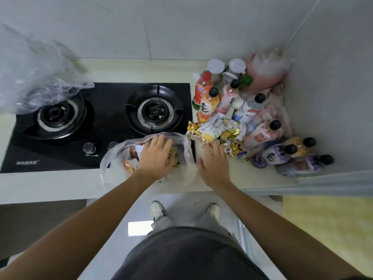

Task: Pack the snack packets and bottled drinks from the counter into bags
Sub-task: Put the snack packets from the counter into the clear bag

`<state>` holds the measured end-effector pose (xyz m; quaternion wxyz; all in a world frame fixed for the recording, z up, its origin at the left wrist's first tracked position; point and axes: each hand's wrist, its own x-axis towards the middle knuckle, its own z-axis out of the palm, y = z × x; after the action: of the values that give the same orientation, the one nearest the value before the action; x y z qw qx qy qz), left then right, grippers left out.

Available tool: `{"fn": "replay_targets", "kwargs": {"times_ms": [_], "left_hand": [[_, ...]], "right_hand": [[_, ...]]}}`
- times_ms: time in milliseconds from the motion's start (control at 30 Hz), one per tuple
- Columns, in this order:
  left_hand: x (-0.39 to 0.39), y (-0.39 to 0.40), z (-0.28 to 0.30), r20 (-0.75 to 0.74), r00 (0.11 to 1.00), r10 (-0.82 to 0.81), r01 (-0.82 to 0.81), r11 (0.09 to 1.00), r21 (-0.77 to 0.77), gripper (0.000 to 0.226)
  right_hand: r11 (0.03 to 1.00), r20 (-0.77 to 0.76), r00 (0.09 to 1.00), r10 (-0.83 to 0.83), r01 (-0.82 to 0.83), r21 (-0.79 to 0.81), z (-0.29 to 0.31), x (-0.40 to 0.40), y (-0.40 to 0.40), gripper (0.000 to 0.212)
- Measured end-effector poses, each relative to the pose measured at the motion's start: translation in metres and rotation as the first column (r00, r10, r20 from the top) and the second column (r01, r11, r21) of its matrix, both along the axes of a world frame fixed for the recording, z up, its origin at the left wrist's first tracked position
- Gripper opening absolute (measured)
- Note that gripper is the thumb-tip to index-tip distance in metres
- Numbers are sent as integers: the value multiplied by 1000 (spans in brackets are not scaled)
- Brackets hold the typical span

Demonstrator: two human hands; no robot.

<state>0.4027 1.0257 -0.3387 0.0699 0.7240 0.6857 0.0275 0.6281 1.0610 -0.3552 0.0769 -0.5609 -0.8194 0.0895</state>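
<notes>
Your left hand [156, 156] is down in the mouth of the clear plastic bag [185, 150] at the counter's front edge, fingers spread and fairly straight over the packets already inside; whether it pinches anything underneath you cannot tell from above. Your right hand [214, 160] lies flat and open just beside the bag, fingertips almost touching the pile of snack packets [217, 131], holding nothing. The bottled drinks [260, 136] crowd the corner beyond that pile, some upright, several lying on their sides.

For this step, use the left hand to keep the bag's mouth wide and its rim lifted, so it cannot fold shut. Sweep the loose packets across with the right in small handfuls, not one big push, since the pile sits against the bottles and a broad shove would likely roll the lying ones. Leave room, or take the second bag [40, 81] resting on the hob [101, 126], for the drinks (they look heavy for such thin film).

Much stays unclear: the contents under your left palm are mostly covered, the bag's near side blurs into the counter [252, 178], and the pink bag [266, 71] in the far corner hides whatever stands behind it
</notes>
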Motion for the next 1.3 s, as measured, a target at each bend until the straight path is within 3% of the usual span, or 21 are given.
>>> {"fn": "replay_targets", "kwargs": {"times_ms": [200,400,567,800,1000,1200,1300], "left_hand": [[70,34,-1,81,995,-65,68,997,-35,55],[112,85,-6,117,991,-62,70,996,-64,64],[131,104,-16,69,997,-26,34,992,-121,49],[139,103,-28,131,989,68,-48,988,-144,37],[141,106,-25,157,974,161,-137,978,-155,51],[136,96,-13,46,982,183,-170,964,-205,62],[135,95,-17,-13,989,147,-147,966,-211,64]], "right_hand": [[973,76,992,-101,114,-198,-19,70,22,63],[958,124,991,-38,72,-279,-41,98,50,94],[962,109,992,59,-28,-271,-53,101,48,93],[957,143,975,170,-128,-260,-58,109,45,66],[950,145,972,184,-138,-280,-58,113,51,66],[979,169,972,161,-134,-157,-59,114,54,58],[979,149,981,126,-99,-178,-57,109,52,52]]}}
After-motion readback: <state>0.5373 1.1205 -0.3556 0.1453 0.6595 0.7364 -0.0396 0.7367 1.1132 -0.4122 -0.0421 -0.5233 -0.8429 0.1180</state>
